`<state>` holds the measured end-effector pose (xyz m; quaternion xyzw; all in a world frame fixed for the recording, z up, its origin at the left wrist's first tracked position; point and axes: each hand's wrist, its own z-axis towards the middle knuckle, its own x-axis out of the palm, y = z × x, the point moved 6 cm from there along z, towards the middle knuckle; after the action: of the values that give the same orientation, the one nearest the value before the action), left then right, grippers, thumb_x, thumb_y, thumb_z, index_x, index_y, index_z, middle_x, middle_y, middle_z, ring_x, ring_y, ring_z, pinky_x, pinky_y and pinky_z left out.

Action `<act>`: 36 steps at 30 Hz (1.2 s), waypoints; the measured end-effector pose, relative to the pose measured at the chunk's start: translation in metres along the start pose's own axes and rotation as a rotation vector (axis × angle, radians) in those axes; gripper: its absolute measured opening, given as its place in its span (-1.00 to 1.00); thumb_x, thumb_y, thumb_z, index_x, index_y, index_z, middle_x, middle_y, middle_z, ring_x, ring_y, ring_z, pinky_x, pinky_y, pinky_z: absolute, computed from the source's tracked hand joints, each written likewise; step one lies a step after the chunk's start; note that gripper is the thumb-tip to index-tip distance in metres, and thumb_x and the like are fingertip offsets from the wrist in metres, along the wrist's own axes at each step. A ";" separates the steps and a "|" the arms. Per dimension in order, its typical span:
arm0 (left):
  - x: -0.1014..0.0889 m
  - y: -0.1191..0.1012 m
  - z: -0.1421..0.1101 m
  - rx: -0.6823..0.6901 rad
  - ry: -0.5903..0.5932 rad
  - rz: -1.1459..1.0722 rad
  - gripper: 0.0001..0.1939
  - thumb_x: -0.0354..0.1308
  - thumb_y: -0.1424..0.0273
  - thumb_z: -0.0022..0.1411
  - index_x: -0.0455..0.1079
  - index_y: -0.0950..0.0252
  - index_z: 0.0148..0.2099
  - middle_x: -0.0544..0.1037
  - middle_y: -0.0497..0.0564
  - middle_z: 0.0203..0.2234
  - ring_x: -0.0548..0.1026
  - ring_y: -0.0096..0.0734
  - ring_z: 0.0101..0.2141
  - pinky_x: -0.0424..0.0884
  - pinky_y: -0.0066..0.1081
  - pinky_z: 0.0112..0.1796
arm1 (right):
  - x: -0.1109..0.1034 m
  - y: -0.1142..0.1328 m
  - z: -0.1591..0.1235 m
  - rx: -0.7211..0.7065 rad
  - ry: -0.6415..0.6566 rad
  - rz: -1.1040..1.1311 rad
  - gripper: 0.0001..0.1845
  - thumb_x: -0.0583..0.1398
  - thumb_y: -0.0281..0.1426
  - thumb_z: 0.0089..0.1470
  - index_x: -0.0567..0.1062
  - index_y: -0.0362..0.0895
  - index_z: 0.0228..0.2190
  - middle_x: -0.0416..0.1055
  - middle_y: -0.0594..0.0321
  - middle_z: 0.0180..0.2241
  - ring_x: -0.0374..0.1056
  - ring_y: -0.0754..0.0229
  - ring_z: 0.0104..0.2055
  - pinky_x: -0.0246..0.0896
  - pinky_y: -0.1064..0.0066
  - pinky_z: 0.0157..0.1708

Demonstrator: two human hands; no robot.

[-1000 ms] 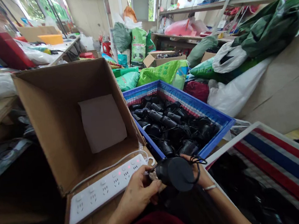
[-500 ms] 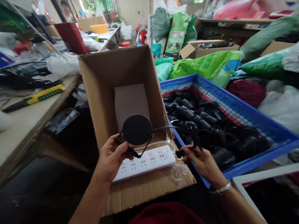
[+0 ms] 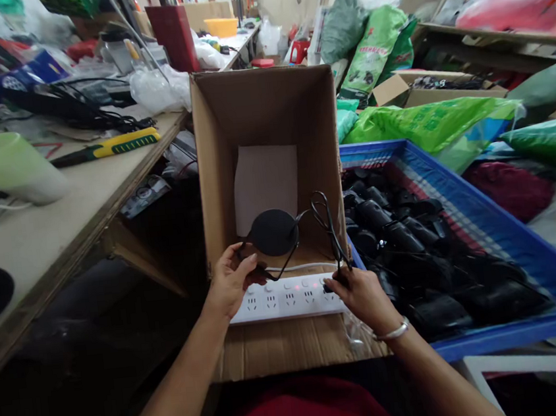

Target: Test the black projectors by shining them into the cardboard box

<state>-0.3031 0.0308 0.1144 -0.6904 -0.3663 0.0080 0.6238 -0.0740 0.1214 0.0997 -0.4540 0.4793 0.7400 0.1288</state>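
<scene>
My left hand is closed on the thin black bracket of a round, flat-faced black device, holding it tilted in front of the open cardboard box. A black cord runs from the device in loops to my right hand. The fingers of that hand are pinched on the cord's black plug, over the right end of a white power strip. Whether the plug touches a socket, I cannot tell. Small red lights glow on the strip, which lies on the box's cardboard flap.
The cardboard box faces me, a loose cardboard piece inside. At right, a blue crate holds several black housings. A workbench on the left carries a yellow-black cutter and a green-white cup. Bags are piled behind.
My right hand has brought the plug left, from beside the strip's end to above its sockets. The cord now rises in loops. The whole view has shifted, with the scene further right.
</scene>
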 end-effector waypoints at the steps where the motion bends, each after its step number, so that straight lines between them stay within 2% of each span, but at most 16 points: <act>1: -0.001 0.001 0.002 0.000 0.000 -0.003 -0.50 0.39 0.37 -0.17 0.24 0.29 -0.18 0.56 -0.08 -0.61 0.51 -0.38 -0.61 0.44 -0.48 -0.66 | 0.001 0.002 0.001 -0.006 0.004 -0.022 -0.83 0.16 -0.32 0.02 0.37 -0.10 -0.55 0.43 0.18 -0.56 0.39 0.10 -0.50 0.23 0.35 -0.46; 9: -0.006 0.008 0.021 0.038 0.021 -0.002 -0.47 0.40 0.34 -0.16 0.24 0.29 -0.16 0.55 -0.09 -0.60 0.52 -0.38 -0.61 0.47 -0.44 -0.62 | 0.019 0.003 -0.005 -0.066 -0.019 -0.038 -0.92 0.17 -0.36 0.03 0.39 -0.11 -0.44 0.45 0.12 -0.43 0.41 0.04 -0.34 0.31 0.29 -0.37; 13: -0.005 0.001 0.040 0.114 0.050 -0.001 -0.49 0.39 0.32 -0.13 0.25 0.28 -0.14 0.55 -0.13 -0.55 0.51 -0.42 -0.61 0.49 -0.41 -0.57 | 0.023 0.001 -0.014 -0.064 -0.086 -0.019 -0.86 0.14 -0.29 0.08 0.42 -0.10 -0.37 0.45 0.12 -0.39 0.42 0.03 -0.30 0.34 0.25 -0.33; 17: -0.002 -0.010 0.050 0.181 0.077 0.005 -0.52 0.38 0.35 -0.09 0.27 0.25 -0.13 0.52 -0.16 -0.54 0.50 -0.48 -0.59 0.48 -0.48 -0.55 | 0.026 -0.006 -0.021 -0.020 -0.144 0.029 -0.81 0.13 -0.24 0.09 0.44 -0.09 -0.37 0.46 0.10 -0.35 0.43 0.03 -0.29 0.36 0.26 -0.33; 24: -0.004 -0.018 0.038 0.237 0.062 0.045 -0.59 0.34 0.36 -0.01 0.30 0.27 -0.12 0.50 -0.14 -0.49 0.49 -0.50 -0.56 0.48 -0.48 -0.53 | 0.033 -0.017 -0.025 0.058 -0.164 0.118 -0.78 0.14 -0.21 0.09 0.43 -0.10 -0.42 0.44 0.12 -0.37 0.42 0.08 -0.36 0.36 0.31 -0.37; 36: -0.011 -0.010 0.026 0.208 0.027 0.104 -0.57 0.33 0.30 0.01 0.28 0.25 -0.09 0.51 -0.13 -0.51 0.50 -0.46 -0.59 0.44 -0.47 -0.53 | 0.037 -0.022 -0.025 0.009 -0.215 0.120 -0.75 0.13 -0.18 0.07 0.43 -0.09 -0.47 0.45 0.16 -0.44 0.45 0.11 -0.42 0.37 0.36 -0.42</act>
<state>-0.3282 0.0470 0.1119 -0.6399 -0.3187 0.0689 0.6959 -0.0667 0.1030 0.0541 -0.3420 0.4923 0.7886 0.1369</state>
